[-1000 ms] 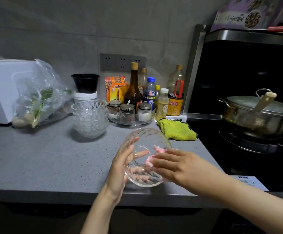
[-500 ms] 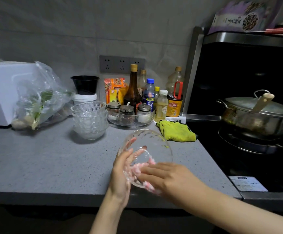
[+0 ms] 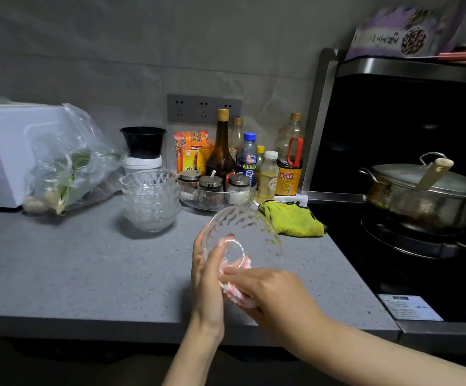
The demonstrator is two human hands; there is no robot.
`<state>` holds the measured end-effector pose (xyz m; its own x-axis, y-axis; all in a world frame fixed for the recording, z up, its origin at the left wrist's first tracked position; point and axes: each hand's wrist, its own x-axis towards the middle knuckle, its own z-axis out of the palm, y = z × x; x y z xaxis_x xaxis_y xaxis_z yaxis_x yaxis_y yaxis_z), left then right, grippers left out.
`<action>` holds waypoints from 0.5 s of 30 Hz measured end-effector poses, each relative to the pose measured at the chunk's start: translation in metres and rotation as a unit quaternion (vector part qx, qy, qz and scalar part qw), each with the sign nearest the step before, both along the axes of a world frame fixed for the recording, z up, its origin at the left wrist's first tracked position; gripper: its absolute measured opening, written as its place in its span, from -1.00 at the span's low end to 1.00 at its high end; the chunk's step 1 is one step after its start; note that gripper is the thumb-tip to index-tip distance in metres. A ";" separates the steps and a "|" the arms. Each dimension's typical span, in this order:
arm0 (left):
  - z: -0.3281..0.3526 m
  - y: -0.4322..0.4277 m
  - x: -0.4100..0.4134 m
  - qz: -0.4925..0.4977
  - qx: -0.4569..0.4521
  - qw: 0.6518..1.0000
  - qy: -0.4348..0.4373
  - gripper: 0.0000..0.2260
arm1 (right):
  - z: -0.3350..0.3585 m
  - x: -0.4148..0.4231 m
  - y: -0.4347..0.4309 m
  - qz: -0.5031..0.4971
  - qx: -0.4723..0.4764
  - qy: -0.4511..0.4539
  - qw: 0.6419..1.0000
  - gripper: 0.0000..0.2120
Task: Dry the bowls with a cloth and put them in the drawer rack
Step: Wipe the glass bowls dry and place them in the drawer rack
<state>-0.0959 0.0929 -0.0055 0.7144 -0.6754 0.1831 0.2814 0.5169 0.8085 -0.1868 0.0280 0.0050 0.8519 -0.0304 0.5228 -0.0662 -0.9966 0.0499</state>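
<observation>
- Glass bowl (image 3: 254, 227) is held up off the grey counter (image 3: 87, 268), over its front right part, near the stove edge.
- Bowl is tipped on its side, not upright. The round base ring shows mid-outline, so the mouth-to-base axis runs roughly along the line of sight, tilted up a bit.
- Cannot tell through the clear glass whether the mouth or the base faces the camera.
- Left hand (image 3: 206, 280) grips the bowl's left side. The thumb lies across near the base ring, and the fingers wrap the far side, showing pink through the glass.
- Right hand (image 3: 270, 293) has its fingers curled over a bunched pink-white cloth (image 3: 236, 291) and presses it to the bowl's lower wall.
- The cloth is mostly covered by the hand, with only a wad showing.
- A stack of glass bowls (image 3: 151, 199) stands upright on the counter, mouths up, behind and to the left, well apart from the held bowl.
- A round clear tray of lidded spice jars (image 3: 217, 196) sits just right of the stack, with bottles behind it by the wall.
- A green rag (image 3: 293, 218) lies crumpled at the counter's right edge, just behind the held bowl.
- A lidded steel pot (image 3: 426, 196) is on the burner at the right.
- A plastic bag of greens (image 3: 70, 162) leans on a white appliance (image 3: 0, 151) at the left.
</observation>
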 end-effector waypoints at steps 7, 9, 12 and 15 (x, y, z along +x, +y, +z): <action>0.011 0.012 0.035 -0.143 0.110 0.976 -0.120 -0.64 | 0.036 -0.033 -0.056 -0.019 -0.351 0.132 0.927 -0.42; 0.013 0.010 0.033 -0.173 0.133 0.967 -0.128 -0.75 | 0.042 -0.031 -0.060 -0.021 -0.381 0.133 0.915 -0.37; 0.015 0.010 0.028 -0.212 0.139 0.961 -0.110 -0.80 | 0.041 -0.027 -0.061 -0.034 -0.382 0.132 0.914 -0.33; 0.014 0.011 0.025 -0.196 0.129 0.969 -0.083 -0.74 | 0.029 -0.031 -0.058 -0.040 -0.352 0.133 0.926 -0.30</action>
